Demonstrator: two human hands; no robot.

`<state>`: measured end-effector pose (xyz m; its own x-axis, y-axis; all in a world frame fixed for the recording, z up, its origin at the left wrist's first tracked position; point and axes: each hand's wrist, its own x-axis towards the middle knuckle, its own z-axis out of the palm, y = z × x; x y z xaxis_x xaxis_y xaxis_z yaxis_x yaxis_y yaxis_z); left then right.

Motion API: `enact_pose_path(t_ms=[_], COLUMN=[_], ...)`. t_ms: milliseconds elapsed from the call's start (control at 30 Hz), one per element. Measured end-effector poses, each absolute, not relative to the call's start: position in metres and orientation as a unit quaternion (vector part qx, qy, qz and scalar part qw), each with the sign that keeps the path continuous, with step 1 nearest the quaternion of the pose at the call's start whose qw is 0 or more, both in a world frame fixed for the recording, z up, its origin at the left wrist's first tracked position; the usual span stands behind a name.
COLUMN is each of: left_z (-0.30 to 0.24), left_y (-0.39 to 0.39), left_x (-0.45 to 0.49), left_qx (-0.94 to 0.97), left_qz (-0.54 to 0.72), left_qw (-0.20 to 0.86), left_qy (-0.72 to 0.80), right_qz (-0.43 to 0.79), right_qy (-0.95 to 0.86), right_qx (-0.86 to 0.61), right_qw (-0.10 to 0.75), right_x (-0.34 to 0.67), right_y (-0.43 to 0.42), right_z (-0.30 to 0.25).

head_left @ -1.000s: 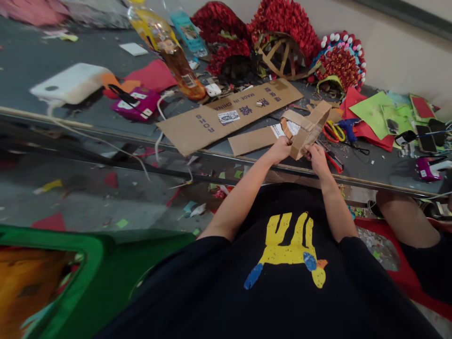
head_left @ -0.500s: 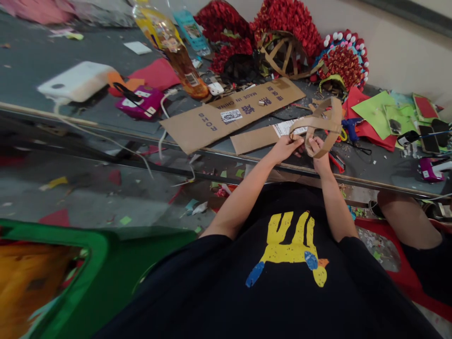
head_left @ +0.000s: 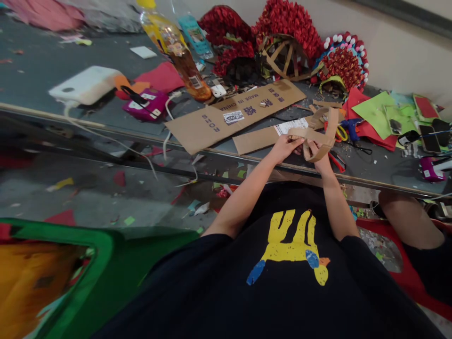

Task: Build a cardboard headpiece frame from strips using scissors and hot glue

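Observation:
Both my hands grip a frame of bent cardboard strips (head_left: 329,134) above the table's front edge. My left hand (head_left: 284,147) pinches the strip's left end between thumb and fingers. My right hand (head_left: 318,160) is closed round the lower part of the loop, its fingers partly hidden by the cardboard. Just beyond my left hand lies a narrow cardboard piece (head_left: 256,140) with a white label. Behind it is a larger printed cardboard sheet (head_left: 233,115). To the right of my right hand lie a red-handled tool (head_left: 337,162) and yellow-handled scissors (head_left: 342,133).
Red ruffled headpieces (head_left: 287,28) stand against the wall. A tea bottle (head_left: 178,52), a white power adapter (head_left: 86,84) and a purple device (head_left: 146,104) are on the left. Green paper (head_left: 374,113) lies right. A green bin (head_left: 116,263) stands below left; another person's leg (head_left: 411,219) shows right.
The cardboard frame has tilted down and its upright loop now sits lower. Both hands stay closed on it in nearly the same place. The view has shifted slightly.

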<state>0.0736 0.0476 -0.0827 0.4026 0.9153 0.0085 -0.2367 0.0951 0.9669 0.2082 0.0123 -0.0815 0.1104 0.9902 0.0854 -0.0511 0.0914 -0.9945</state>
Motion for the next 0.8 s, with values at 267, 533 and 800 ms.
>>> enact_pose_path(t_ms=[267, 533, 800], left_z=[-0.091, -0.089, -0.079], left_y=[0.052, 0.052, 0.046], left_x=[0.075, 0.075, 0.075], left_qx=[0.533, 0.566, 0.511], left_qz=[0.435, 0.417, 0.416], left_qw=[0.641, 0.633, 0.672], left_qy=[0.34, 0.324, 0.338], right_qz=[0.404, 0.392, 0.436], right_qy=[-0.499, -0.495, -0.475], right_qx=[-0.481, -0.502, -0.502], right_qw=[0.597, 0.591, 0.577], right_x=[0.207, 0.207, 0.208], right_y=[0.01, 0.01, 0.012], right_z=[-0.084, -0.083, -0.082])
